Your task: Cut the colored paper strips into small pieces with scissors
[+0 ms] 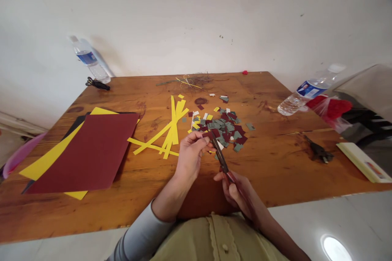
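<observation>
My left hand [190, 153] pinches a small maroon paper strip [208, 134] between thumb and fingers. Wrapped round the handles of a pair of scissors [223, 162], my right hand [237, 191] points the blades up and left, and they meet the strip's right end. Just beyond both hands lies a pile of cut paper pieces [225, 125] in grey-green, maroon, yellow and white. Several yellow paper strips [173, 124] lie crossed to the left of that pile. How far the scissors are apart is hard to make out.
Maroon [92, 147], yellow and dark paper sheets are stacked at the left. Water bottles stand at the back left [90, 61] and right [309, 91]. Dark scissors [97, 84], thin twigs [196, 80], a black object [318, 151] and a white box [364, 162] lie on the wooden table [263, 175].
</observation>
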`<state>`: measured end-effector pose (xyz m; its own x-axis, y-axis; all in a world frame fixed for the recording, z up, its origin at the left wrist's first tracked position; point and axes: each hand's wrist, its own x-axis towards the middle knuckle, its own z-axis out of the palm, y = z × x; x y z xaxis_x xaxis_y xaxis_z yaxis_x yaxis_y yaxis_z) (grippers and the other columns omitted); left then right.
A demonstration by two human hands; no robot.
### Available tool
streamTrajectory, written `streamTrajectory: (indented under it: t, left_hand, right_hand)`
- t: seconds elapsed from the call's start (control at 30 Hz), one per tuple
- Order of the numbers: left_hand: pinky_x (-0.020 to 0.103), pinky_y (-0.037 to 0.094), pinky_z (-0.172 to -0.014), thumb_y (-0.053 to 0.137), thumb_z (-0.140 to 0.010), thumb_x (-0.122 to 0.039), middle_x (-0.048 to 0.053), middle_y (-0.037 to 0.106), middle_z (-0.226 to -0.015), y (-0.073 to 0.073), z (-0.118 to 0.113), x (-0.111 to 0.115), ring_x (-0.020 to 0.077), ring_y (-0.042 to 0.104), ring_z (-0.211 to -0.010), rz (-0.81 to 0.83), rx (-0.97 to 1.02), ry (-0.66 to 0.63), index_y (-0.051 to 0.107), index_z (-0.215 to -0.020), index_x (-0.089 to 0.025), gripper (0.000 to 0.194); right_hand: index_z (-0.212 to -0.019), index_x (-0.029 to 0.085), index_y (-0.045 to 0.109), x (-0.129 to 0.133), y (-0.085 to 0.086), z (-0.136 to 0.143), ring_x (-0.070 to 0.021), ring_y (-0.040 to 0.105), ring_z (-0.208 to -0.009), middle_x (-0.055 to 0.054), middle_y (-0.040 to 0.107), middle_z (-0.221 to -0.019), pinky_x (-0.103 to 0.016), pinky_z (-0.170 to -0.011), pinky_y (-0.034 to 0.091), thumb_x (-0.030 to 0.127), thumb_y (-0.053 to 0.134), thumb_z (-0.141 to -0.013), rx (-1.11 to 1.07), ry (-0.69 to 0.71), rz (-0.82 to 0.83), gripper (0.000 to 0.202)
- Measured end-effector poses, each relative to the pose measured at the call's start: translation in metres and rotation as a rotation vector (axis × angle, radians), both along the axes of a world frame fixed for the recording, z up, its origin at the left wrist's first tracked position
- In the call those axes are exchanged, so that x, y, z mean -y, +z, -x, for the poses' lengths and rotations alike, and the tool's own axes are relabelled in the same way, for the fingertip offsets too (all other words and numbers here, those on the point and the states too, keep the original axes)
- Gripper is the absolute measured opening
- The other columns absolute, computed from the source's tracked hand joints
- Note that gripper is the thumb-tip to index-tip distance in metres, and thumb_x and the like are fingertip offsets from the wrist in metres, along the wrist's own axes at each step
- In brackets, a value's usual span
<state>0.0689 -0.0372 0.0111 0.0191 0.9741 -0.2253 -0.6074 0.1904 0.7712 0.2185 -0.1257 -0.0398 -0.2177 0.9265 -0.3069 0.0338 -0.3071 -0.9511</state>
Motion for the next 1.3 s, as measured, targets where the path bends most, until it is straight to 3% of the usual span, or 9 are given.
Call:
streamTrajectory:
  t: [0.1, 0.17, 0.37, 0.57, 0.77, 1.3]
  left_hand:
    - [0.021, 0.056, -0.054, 0.090, -0.054, -0.025, -0.005, 0.061, -0.059, 0.000, -0.001, 0.000, 0.0087, 0.061, -0.053, -0.002, 0.020, 0.000, 0.058, -0.064, -0.017, 0.035]
    - [0.020, 0.055, -0.054, 0.089, -0.054, -0.024, -0.004, 0.062, -0.059, 0.000, -0.001, 0.000, 0.0084, 0.061, -0.054, -0.003, 0.032, 0.001, 0.060, -0.064, -0.017, 0.032]
    - [0.021, 0.056, -0.054, 0.090, -0.054, -0.025, -0.003, 0.063, -0.061, -0.001, -0.001, 0.001, 0.0089, 0.060, -0.055, -0.004, 0.032, -0.003, 0.059, -0.062, -0.017, 0.033]
    - [0.020, 0.055, -0.056, 0.088, -0.056, -0.026, -0.002, 0.061, -0.060, -0.002, -0.001, 0.001, 0.0093, 0.060, -0.057, 0.000, 0.005, -0.013, 0.061, -0.064, -0.016, 0.030]
    - [0.021, 0.054, -0.055, 0.088, -0.054, -0.025, -0.002, 0.061, -0.059, -0.001, -0.001, 0.001, 0.0095, 0.060, -0.056, 0.007, 0.020, -0.007, 0.061, -0.062, -0.016, 0.030]
    - [0.021, 0.055, -0.055, 0.089, -0.056, -0.027, -0.003, 0.062, -0.058, -0.003, -0.003, 0.002, 0.0093, 0.060, -0.055, -0.001, 0.013, -0.036, 0.062, -0.064, -0.016, 0.030]
  right_hand:
    - [-0.096, 0.019, 0.065, 0.001, 0.000, -0.001, -0.0079, 0.023, -0.045, 0.009, 0.033, -0.055, -0.023, -0.042, 0.018, 0.095, 0.059, -0.067, -0.032, 0.001, 0.039, 0.082]
    - [-0.091, 0.019, 0.065, 0.001, -0.008, -0.001, -0.0080, 0.023, -0.043, 0.010, 0.029, -0.051, -0.023, -0.041, 0.017, 0.098, 0.061, -0.061, -0.032, -0.037, 0.030, 0.084]
    - [-0.091, 0.019, 0.067, 0.004, -0.033, -0.002, -0.0079, 0.022, -0.040, 0.011, 0.027, -0.047, -0.024, -0.041, 0.018, 0.097, 0.059, -0.063, -0.014, -0.077, -0.013, 0.084]
    - [-0.090, 0.021, 0.065, 0.004, -0.028, -0.002, -0.0062, 0.014, -0.038, 0.013, 0.025, -0.046, -0.024, -0.039, 0.016, 0.094, 0.059, -0.067, -0.004, -0.055, 0.011, 0.077]
    - [-0.089, 0.020, 0.066, 0.004, -0.031, -0.003, -0.0057, 0.015, -0.037, 0.013, 0.028, -0.046, -0.023, -0.038, 0.017, 0.088, 0.065, -0.069, -0.057, -0.065, -0.010, 0.071]
    - [-0.088, 0.017, 0.069, 0.003, -0.031, -0.002, -0.0057, 0.018, -0.035, 0.012, 0.029, -0.043, -0.023, -0.037, 0.016, 0.099, 0.060, -0.061, -0.050, -0.092, -0.020, 0.087]
